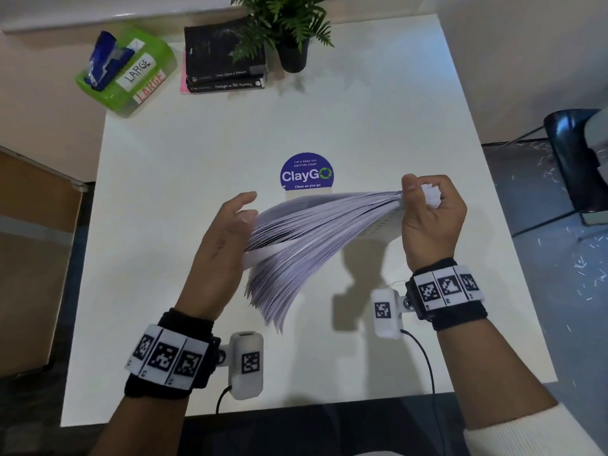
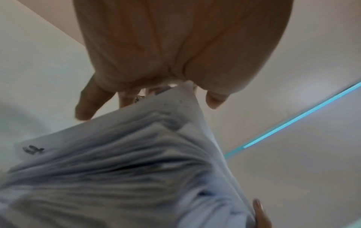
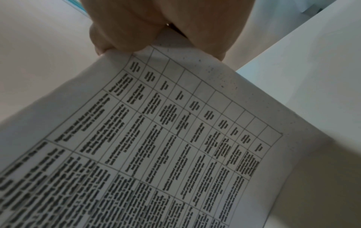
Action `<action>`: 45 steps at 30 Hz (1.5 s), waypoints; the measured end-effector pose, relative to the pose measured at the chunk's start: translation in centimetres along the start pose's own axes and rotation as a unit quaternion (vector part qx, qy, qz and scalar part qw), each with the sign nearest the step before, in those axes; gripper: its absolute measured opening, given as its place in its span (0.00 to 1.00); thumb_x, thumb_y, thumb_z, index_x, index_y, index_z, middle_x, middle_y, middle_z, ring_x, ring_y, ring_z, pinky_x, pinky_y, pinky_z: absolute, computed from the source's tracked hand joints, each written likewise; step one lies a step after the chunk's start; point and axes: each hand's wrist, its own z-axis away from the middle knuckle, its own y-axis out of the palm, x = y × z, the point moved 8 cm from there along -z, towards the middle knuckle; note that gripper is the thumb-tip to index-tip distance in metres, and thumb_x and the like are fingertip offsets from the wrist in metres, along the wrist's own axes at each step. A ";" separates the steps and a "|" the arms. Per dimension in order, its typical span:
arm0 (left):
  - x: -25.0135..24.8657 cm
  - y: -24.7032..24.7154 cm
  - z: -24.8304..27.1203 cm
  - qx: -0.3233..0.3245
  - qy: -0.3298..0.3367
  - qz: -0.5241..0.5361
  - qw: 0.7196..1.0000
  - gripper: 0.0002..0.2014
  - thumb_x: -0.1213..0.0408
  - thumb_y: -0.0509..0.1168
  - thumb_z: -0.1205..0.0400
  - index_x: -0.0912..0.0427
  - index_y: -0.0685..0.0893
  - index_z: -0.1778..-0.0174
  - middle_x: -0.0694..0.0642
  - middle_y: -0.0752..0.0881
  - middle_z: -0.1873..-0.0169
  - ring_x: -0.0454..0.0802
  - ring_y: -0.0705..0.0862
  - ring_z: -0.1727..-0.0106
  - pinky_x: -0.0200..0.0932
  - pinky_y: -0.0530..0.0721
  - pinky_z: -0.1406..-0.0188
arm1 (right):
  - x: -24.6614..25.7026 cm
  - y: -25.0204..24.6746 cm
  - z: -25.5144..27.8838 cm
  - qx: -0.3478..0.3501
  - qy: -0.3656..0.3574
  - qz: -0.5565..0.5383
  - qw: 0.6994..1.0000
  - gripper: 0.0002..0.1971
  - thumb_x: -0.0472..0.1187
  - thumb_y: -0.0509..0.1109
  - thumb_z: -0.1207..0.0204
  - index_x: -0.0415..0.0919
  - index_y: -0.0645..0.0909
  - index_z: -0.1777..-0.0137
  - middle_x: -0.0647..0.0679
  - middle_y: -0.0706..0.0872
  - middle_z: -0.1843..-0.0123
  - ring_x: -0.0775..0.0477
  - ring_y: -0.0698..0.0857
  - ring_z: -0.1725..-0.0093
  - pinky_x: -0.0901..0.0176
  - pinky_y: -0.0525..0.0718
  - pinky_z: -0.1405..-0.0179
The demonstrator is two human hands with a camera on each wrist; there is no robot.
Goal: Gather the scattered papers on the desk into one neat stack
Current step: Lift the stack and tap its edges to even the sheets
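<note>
While the right hand [image 1: 431, 218] pinches one end of the thick stack of white printed paper sheets [image 1: 316, 232] between curled fingers and thumb, the bundle hangs in the air above the square white desk [image 1: 164, 192], clear of its surface. Its long axis runs from that gripped end at the right down and leftward toward the person, so the free end droops and points at the near-left. The left hand [image 1: 220, 255] stands edge-on beside the drooping end with its fingers nearly straight and loosely spread, touching the sheet edges without closing on them.

The sheets are fanned apart at the free end, their edges splayed and uneven, and tight together where they are gripped. In the right wrist view the underside sheet [image 3: 175, 138] carries a ruled table filled with dense black text. The left wrist view shows the splayed pages blurred.

Beyond the stack a round blue ClayGo sticker [image 1: 306, 172] lies on the desk; at the far edge stand a green plastic box labelled LARGE [image 1: 131, 70], dark stacked books [image 1: 223, 60] and a small potted green plant [image 1: 289, 28].
</note>
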 end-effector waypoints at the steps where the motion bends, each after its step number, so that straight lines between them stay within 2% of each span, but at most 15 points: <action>1: -0.2 -0.1 0.2 -0.010 -0.004 -0.008 1.000 0.19 0.43 0.58 0.17 0.38 0.79 0.30 0.52 0.83 0.33 0.52 0.80 0.29 0.65 0.75 0.26 | 0.0 0.0 0.0 0.000 0.000 -0.002 1.000 0.14 0.52 0.75 0.26 0.44 0.76 0.62 0.49 0.80 0.65 0.57 0.78 0.67 0.66 0.78 0.61; 3: -2.0 -0.5 0.9 -0.052 0.064 -0.104 0.991 0.17 0.46 0.61 0.17 0.40 0.82 0.32 0.44 0.81 0.33 0.46 0.78 0.28 0.57 0.76 0.25 | 0.0 0.1 0.1 -0.004 0.001 0.001 1.000 0.15 0.49 0.75 0.24 0.40 0.77 0.61 0.51 0.80 0.66 0.59 0.78 0.67 0.68 0.77 0.62; 6: -4.7 0.2 2.7 -0.087 0.246 -0.316 0.912 0.09 0.56 0.71 0.20 0.51 0.89 0.46 0.52 0.81 0.36 0.54 0.77 0.33 0.41 0.74 0.32 | 0.1 0.1 -0.2 -0.012 0.001 0.024 1.000 0.14 0.44 0.75 0.21 0.34 0.78 0.59 0.52 0.79 0.67 0.63 0.77 0.69 0.72 0.76 0.64; 8: -4.3 0.0 3.0 -0.094 0.267 -0.368 0.886 0.03 0.61 0.75 0.22 0.53 0.90 0.55 0.54 0.81 0.39 0.58 0.78 0.37 0.34 0.72 0.39 | 0.2 0.3 -0.4 -0.013 0.005 0.026 1.000 0.14 0.46 0.75 0.21 0.36 0.78 0.59 0.52 0.79 0.66 0.62 0.77 0.69 0.71 0.76 0.64; 11: -3.4 -0.9 3.0 -0.104 0.256 -0.367 0.888 0.04 0.60 0.76 0.24 0.56 0.90 0.59 0.49 0.81 0.43 0.59 0.80 0.42 0.37 0.73 0.47 | 0.2 0.4 -0.5 -0.015 0.007 0.028 0.999 0.15 0.47 0.75 0.22 0.35 0.79 0.58 0.50 0.80 0.65 0.60 0.78 0.68 0.71 0.77 0.64; 18: -3.7 -0.9 4.4 -0.076 0.331 -0.416 0.843 0.04 0.67 0.76 0.25 0.64 0.90 0.62 0.61 0.83 0.44 0.62 0.79 0.41 0.52 0.80 0.43 | 0.3 0.3 -0.5 -0.018 0.007 0.036 0.999 0.15 0.47 0.75 0.22 0.36 0.78 0.58 0.54 0.80 0.66 0.63 0.78 0.69 0.72 0.76 0.64; 23: -1.7 -2.7 4.0 -0.105 0.283 -0.361 0.882 0.07 0.60 0.75 0.25 0.60 0.92 0.62 0.59 0.82 0.41 0.61 0.82 0.38 0.51 0.82 0.42 | 0.2 0.3 -0.4 -0.021 0.002 0.038 0.999 0.15 0.47 0.75 0.22 0.36 0.79 0.58 0.53 0.80 0.66 0.64 0.78 0.69 0.72 0.76 0.64; 30: -1.7 -2.6 2.7 -0.147 0.259 -0.308 0.903 0.09 0.55 0.74 0.24 0.57 0.92 0.60 0.59 0.77 0.34 0.61 0.80 0.36 0.53 0.81 0.41 | 0.2 0.4 -0.4 -0.020 0.007 0.040 0.999 0.14 0.48 0.75 0.22 0.42 0.77 0.61 0.56 0.78 0.67 0.64 0.77 0.69 0.72 0.76 0.64; 33: -1.7 -3.8 2.4 -0.162 0.265 -0.263 0.913 0.09 0.58 0.73 0.22 0.58 0.88 0.50 0.49 0.75 0.31 0.57 0.77 0.31 0.58 0.79 0.35 | 0.1 0.3 -0.4 -0.017 0.008 0.042 0.999 0.14 0.48 0.75 0.22 0.45 0.76 0.63 0.55 0.79 0.67 0.63 0.77 0.69 0.71 0.76 0.63; 34: -1.1 -4.3 2.2 -0.149 0.250 -0.208 0.934 0.12 0.58 0.71 0.21 0.56 0.84 0.44 0.47 0.75 0.30 0.59 0.75 0.28 0.64 0.78 0.33 | 0.0 0.3 -0.4 -0.016 0.010 0.038 0.999 0.14 0.49 0.75 0.22 0.46 0.76 0.63 0.56 0.79 0.67 0.62 0.77 0.69 0.70 0.76 0.63; 36: 0.9 -4.6 2.0 -0.094 0.188 -0.032 0.977 0.23 0.63 0.66 0.24 0.49 0.75 0.32 0.55 0.72 0.25 0.61 0.72 0.24 0.73 0.73 0.29 | -0.1 0.2 -0.4 -0.015 0.014 0.036 0.999 0.14 0.50 0.75 0.22 0.48 0.76 0.64 0.56 0.78 0.68 0.60 0.76 0.68 0.68 0.76 0.63; 39: 4.3 -3.9 2.6 -0.022 0.104 0.062 0.992 0.48 0.78 0.60 0.40 0.39 0.64 0.22 0.57 0.69 0.21 0.59 0.68 0.20 0.75 0.65 0.24 | -0.2 0.3 -0.4 -0.014 0.011 0.035 0.999 0.15 0.49 0.75 0.22 0.48 0.75 0.65 0.58 0.77 0.69 0.60 0.75 0.69 0.67 0.76 0.64; 41: 6.3 -3.0 3.2 0.019 0.084 -0.057 0.995 0.53 0.75 0.64 0.38 0.42 0.54 0.16 0.43 0.63 0.17 0.54 0.65 0.17 0.72 0.67 0.23 | -0.3 0.3 -0.5 -0.015 0.008 0.033 0.999 0.15 0.49 0.75 0.22 0.48 0.75 0.66 0.59 0.77 0.70 0.60 0.75 0.70 0.67 0.75 0.65; 43: 8.3 -1.8 3.2 0.036 0.075 -0.174 0.981 0.57 0.68 0.76 0.33 0.51 0.47 0.13 0.29 0.59 0.20 0.42 0.64 0.17 0.57 0.70 0.20 | -0.3 0.3 -0.6 -0.014 0.006 0.031 0.999 0.15 0.48 0.75 0.22 0.48 0.74 0.65 0.61 0.76 0.71 0.61 0.75 0.70 0.68 0.75 0.65; 45: 9.1 -0.1 3.0 0.056 0.080 -0.197 0.975 0.62 0.59 0.86 0.38 0.57 0.53 0.14 0.30 0.63 0.22 0.33 0.66 0.21 0.38 0.69 0.22 | -0.3 0.4 -0.6 -0.014 0.002 0.026 1.000 0.15 0.48 0.75 0.21 0.48 0.74 0.65 0.64 0.77 0.72 0.62 0.75 0.70 0.69 0.75 0.64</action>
